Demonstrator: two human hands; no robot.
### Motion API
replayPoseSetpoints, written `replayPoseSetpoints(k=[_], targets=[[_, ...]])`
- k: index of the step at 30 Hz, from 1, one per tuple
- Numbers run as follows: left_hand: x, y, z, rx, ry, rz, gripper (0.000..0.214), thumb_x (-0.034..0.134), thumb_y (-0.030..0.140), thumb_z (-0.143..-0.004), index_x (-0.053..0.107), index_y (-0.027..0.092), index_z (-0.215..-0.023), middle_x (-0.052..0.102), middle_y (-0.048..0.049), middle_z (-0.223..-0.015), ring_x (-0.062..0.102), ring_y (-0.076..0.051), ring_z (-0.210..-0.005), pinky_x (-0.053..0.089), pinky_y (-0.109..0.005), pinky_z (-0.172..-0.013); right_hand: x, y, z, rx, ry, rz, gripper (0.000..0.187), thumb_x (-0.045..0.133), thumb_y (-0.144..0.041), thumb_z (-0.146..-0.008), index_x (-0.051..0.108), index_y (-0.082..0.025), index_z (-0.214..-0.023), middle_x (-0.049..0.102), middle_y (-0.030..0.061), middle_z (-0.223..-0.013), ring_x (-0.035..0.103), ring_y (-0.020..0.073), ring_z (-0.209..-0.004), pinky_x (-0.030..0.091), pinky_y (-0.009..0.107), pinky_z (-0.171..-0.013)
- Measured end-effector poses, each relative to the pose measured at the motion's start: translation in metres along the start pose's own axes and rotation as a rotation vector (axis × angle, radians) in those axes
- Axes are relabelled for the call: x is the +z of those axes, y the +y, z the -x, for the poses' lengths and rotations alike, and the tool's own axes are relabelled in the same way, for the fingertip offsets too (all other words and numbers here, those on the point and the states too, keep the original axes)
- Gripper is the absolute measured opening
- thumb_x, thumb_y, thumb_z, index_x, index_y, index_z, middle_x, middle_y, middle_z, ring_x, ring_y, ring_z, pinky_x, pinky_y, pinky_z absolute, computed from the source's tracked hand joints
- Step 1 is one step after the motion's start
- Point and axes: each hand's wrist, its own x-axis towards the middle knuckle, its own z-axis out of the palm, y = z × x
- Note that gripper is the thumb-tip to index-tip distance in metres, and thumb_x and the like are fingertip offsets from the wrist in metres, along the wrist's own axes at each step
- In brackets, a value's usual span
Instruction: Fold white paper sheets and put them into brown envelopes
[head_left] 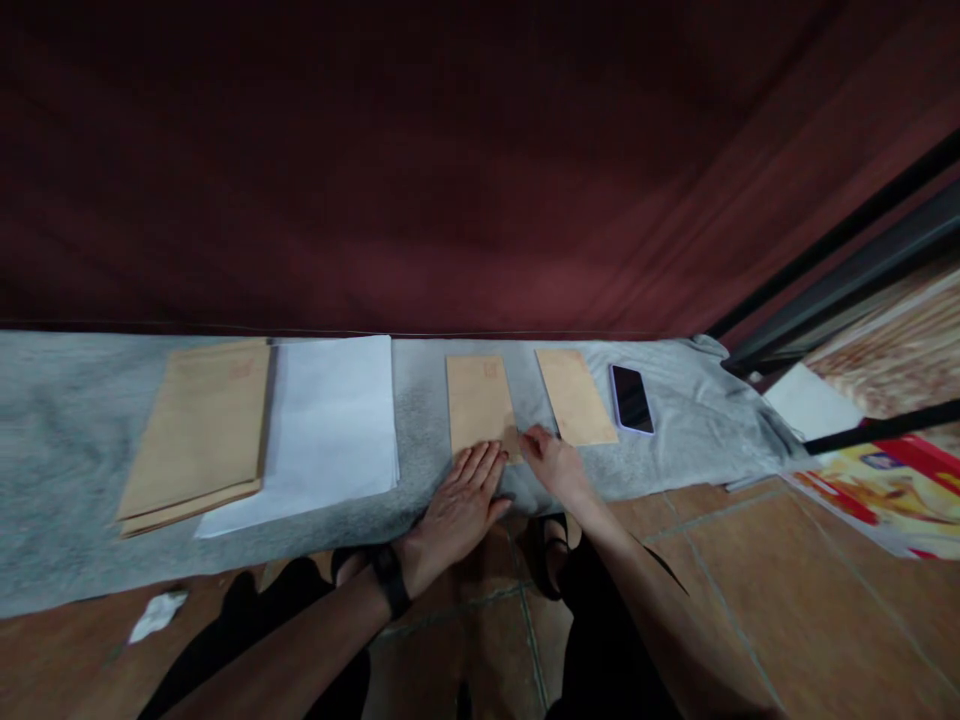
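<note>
Brown envelope [480, 400], near edge under left hand [461, 500]

Position: ahead of the fingers, long axis pointing away. Left: nearer, flat, fingers together. Right hand [555, 465]: curled by the near right corner; grip cannot be told. Surface: grey cloth [420, 400]. Flanking: white paper [334, 430], second envelope [576, 398]. Beyond: dark red backdrop [450, 180]

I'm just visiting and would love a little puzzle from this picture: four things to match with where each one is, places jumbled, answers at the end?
1. left hand
2. phone
3. white paper
4. large brown envelopes

A. partly covered by brown paper
B. on the lower part of a small brown envelope
C. overlapping the white sheets' left side
D. right of both small envelopes

Pairs: 1-B, 2-D, 3-A, 4-C
</note>
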Motion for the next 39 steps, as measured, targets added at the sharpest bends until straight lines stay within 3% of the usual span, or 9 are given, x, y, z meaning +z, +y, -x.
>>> replayPoseSetpoints(k=[2,4,7,10,14,17,24,30,39], targets=[[0.003,-0.001,0.003,0.016,0.001,-0.008,0.065,0.052,0.046,-0.101,0.040,0.010,-0.154,0.039,-0.0183,-0.163,0.035,-0.030,-0.153,0.030,-0.049,-0.125,-0.003,0.001,0.001,-0.118,0.056,0.060,0.029,0.046,-0.037,-0.103,0.071,-0.022,-0.107,0.076,0.0120,-0.101,0.073,0.0261,-0.096,0.055,0.038,-0.087],[0.004,-0.001,0.004,0.018,0.014,-0.014,0.069,0.052,0.050,-0.100,0.040,0.009,-0.154,0.038,-0.0195,-0.163,0.034,-0.030,-0.153,0.030,-0.048,-0.125,-0.001,-0.001,0.001,-0.281,0.029,-0.030,0.041,0.038,-0.042,-0.106,0.070,-0.021,-0.121,0.073,0.0133,-0.122,0.067,0.0248,-0.117,0.051,0.040,-0.103],[0.005,0.001,0.006,0.008,0.022,-0.014,0.071,0.054,0.053,-0.098,0.045,0.005,-0.150,0.045,-0.0225,-0.158,0.041,-0.032,-0.149,0.032,-0.048,-0.124,0.009,-0.007,-0.001,-0.499,-0.173,-0.119,0.055,0.026,-0.051,-0.109,0.058,-0.024,-0.144,0.056,0.0084,-0.152,0.046,0.0203,-0.145,0.033,0.043,-0.123],[0.006,0.002,0.006,0.003,-0.004,0.002,0.067,0.056,0.052,-0.097,0.051,0.005,-0.145,0.053,-0.0222,-0.152,0.046,-0.032,-0.145,0.035,-0.048,-0.122,0.016,-0.011,-0.011,-0.572,-0.357,-0.012,0.061,0.020,-0.058,-0.108,0.046,-0.028,-0.154,0.039,0.0035,-0.165,0.028,0.0189,-0.155,0.016,0.046,-0.130],[0.004,0.002,0.005,-0.001,-0.027,0.035,0.069,0.054,0.052,-0.098,0.045,0.008,-0.150,0.046,-0.0195,-0.158,0.041,-0.031,-0.149,0.033,-0.047,-0.123,0.018,-0.014,-0.046,-0.588,-0.395,0.127,0.062,0.013,-0.058,-0.108,0.038,-0.032,-0.158,0.028,-0.0006,-0.170,0.020,0.0164,-0.158,0.012,0.042,-0.130],[0.003,0.003,0.006,0.002,-0.028,0.044,0.072,0.051,0.052,-0.099,0.038,0.009,-0.155,0.040,-0.0185,-0.162,0.034,-0.029,-0.153,0.030,-0.047,-0.125,0.023,-0.019,-0.082,-0.565,-0.293,0.258,0.062,0.018,-0.054,-0.108,0.029,-0.026,-0.162,0.020,0.0031,-0.172,0.017,0.0187,-0.159,0.012,0.044,-0.130],[0.006,0.001,0.006,0.027,-0.062,0.012,0.072,0.045,0.052,-0.101,0.035,0.008,-0.156,0.034,-0.0189,-0.165,0.030,-0.028,-0.155,0.025,-0.045,-0.127,0.035,-0.034,-0.133,-0.517,-0.122,0.342,0.061,0.019,-0.044,-0.108,0.028,-0.017,-0.163,0.025,0.0104,-0.169,0.020,0.0230,-0.158,0.014,0.049,-0.129],[-0.001,0.001,0.004,0.044,-0.095,0.021,0.072,0.043,0.056,-0.101,0.037,0.009,-0.155,0.034,-0.0190,-0.165,0.031,-0.029,-0.154,0.024,-0.046,-0.126,0.037,-0.042,-0.136,-0.576,-0.156,0.370,0.059,0.018,-0.045,-0.109,0.029,-0.021,-0.163,0.023,0.0065,-0.171,0.019,0.0242,-0.158,0.008,0.052,-0.129],[0.001,0.006,0.006,0.006,-0.053,0.045,0.073,0.054,0.053,-0.097,0.040,0.010,-0.154,0.039,-0.0188,-0.163,0.033,-0.030,-0.153,0.027,-0.048,-0.126,0.039,-0.039,-0.099,-0.706,-0.360,0.318,0.057,0.025,-0.046,-0.108,0.029,-0.027,-0.162,0.025,0.0001,-0.170,0.016,0.0219,-0.159,0.005,0.049,-0.131]])
